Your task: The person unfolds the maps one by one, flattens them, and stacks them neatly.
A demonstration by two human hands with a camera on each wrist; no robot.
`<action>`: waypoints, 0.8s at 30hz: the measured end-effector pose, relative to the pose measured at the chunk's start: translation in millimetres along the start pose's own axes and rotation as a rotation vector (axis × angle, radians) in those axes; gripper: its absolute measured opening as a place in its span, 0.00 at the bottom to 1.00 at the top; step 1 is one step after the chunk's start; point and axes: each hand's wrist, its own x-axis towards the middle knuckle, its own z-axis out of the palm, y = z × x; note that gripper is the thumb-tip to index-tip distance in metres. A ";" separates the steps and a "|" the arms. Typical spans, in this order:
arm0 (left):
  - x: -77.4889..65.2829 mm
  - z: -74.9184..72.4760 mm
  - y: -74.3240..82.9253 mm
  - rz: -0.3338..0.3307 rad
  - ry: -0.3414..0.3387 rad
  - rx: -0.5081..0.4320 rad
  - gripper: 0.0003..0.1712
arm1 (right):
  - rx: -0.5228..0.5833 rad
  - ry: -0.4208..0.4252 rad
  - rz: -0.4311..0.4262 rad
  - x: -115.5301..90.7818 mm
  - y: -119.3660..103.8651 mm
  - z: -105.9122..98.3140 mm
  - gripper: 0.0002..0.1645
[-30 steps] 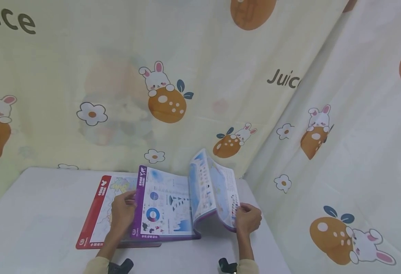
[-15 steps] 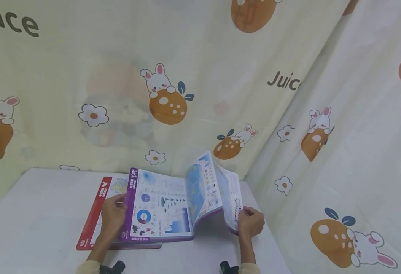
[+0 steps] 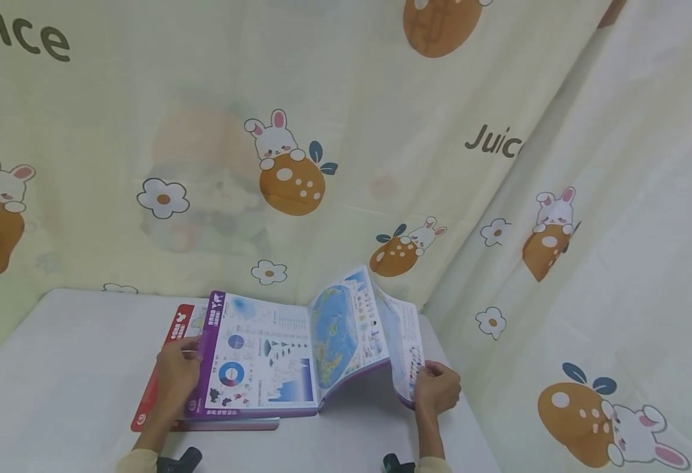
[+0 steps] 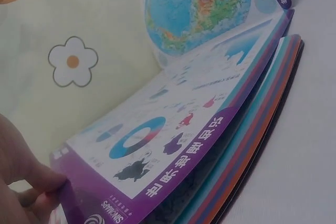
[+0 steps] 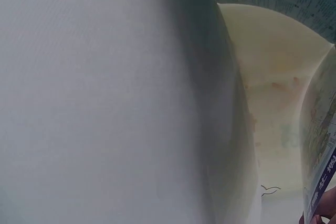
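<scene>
Left hand (image 3: 176,378) pinches purple-bordered folding map (image 3: 263,348), bulk toward two o'clock; right hand (image 3: 438,387) pinches outer panel (image 3: 404,345), panel extending toward eleven o'clock.

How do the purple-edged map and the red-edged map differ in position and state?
The purple-edged map lies on top; the red-edged map is partly hidden beneath it. The left hand and right hand hold the purple-edged map, its right part raised in folds; the red-edged map looks flat. Both carry white lettering on coloured borders.
</scene>
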 end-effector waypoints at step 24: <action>9.0 -13.6 -12.9 -0.006 0.069 0.074 0.20 | -0.142 -0.001 -0.067 20.0 39.1 2.9 0.14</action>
